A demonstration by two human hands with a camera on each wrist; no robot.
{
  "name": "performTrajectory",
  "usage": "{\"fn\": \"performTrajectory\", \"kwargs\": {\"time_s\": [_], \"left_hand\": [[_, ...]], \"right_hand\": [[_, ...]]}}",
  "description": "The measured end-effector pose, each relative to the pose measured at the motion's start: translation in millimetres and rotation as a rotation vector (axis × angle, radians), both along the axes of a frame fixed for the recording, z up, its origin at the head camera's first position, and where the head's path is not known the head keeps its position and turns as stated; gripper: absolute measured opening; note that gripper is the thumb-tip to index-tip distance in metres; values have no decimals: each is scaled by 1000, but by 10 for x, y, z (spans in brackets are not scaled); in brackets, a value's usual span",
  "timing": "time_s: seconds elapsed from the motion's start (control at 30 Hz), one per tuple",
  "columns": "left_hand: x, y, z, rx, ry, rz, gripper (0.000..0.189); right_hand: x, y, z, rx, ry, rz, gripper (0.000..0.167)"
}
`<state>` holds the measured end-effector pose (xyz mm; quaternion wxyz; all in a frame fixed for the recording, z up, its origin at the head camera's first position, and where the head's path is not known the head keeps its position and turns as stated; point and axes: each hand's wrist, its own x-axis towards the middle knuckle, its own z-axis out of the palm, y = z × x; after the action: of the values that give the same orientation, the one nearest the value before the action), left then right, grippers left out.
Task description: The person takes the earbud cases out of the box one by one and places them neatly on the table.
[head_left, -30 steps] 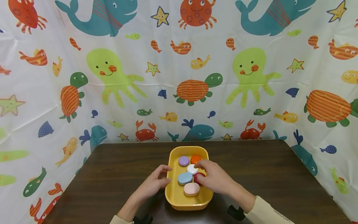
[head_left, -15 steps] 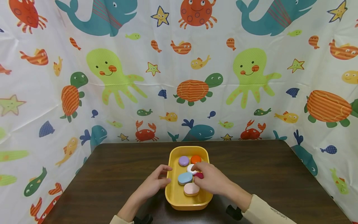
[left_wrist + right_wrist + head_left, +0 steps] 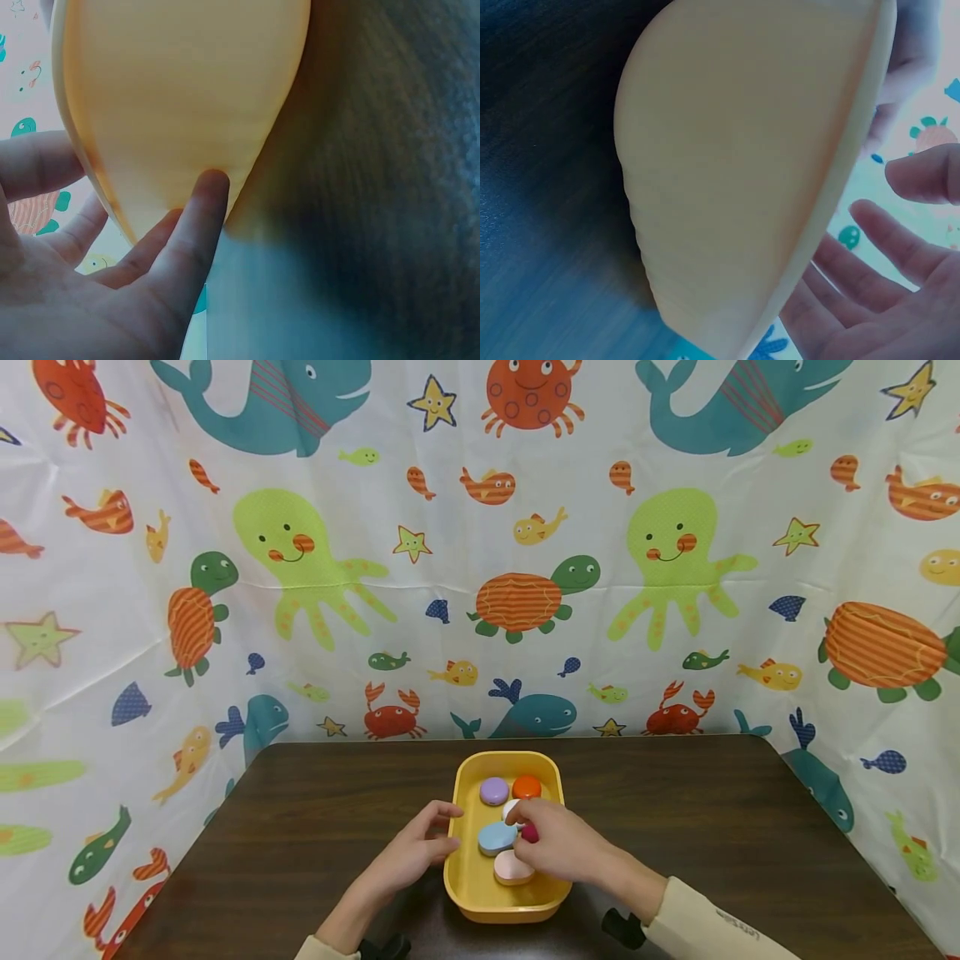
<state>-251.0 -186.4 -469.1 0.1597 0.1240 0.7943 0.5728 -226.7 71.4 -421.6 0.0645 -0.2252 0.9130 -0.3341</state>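
A yellow tray (image 3: 480, 897) holds several smooth, macaron-like pieces. My left hand (image 3: 415, 853) is at the tray's left side; in the left wrist view its fairly straight fingers touch the outer wall. My right hand (image 3: 566, 843) is over the tray's right half, forefinger above the white piece (image 3: 510, 811), thumb by the light pink oval piece (image 3: 512, 868). Between them peeks a crimson piece (image 3: 530, 832), partly covered by the hand. In the right wrist view, thumb and forefinger are apart with nothing between. A light blue oval piece (image 3: 495, 838) lies left of the right fingertips.
Purple (image 3: 493, 790) and orange (image 3: 527, 787) round pieces sit at the tray's far end. The tray stands on a dark wood table (image 3: 337, 810). Behind hangs a white curtain (image 3: 442, 410) printed with sea animals.
My right hand has moved left over the tray, covering more of the white, crimson and pink pieces. The left hand stays against the tray. The head view has shifted slightly.
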Motion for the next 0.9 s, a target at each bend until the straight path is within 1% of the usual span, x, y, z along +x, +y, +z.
{"fn": "performTrajectory", "kwargs": {"time_s": [0.43,0.57,0.73,0.9], "left_hand": [[11,5,-14,3,-15,11,41],[6,10,-24,30,-12,20,40],[-5,7,-39,81,-20,7,39],[6,4,-39,93,-29,0,40]], "right_hand": [[-49,-32,-149,2,-51,41,26],[-67,-51,-161,6,-54,48,27],[-93,-104,-165,19,-51,52,28],[-114,-149,-158,34,-51,52,28]]}}
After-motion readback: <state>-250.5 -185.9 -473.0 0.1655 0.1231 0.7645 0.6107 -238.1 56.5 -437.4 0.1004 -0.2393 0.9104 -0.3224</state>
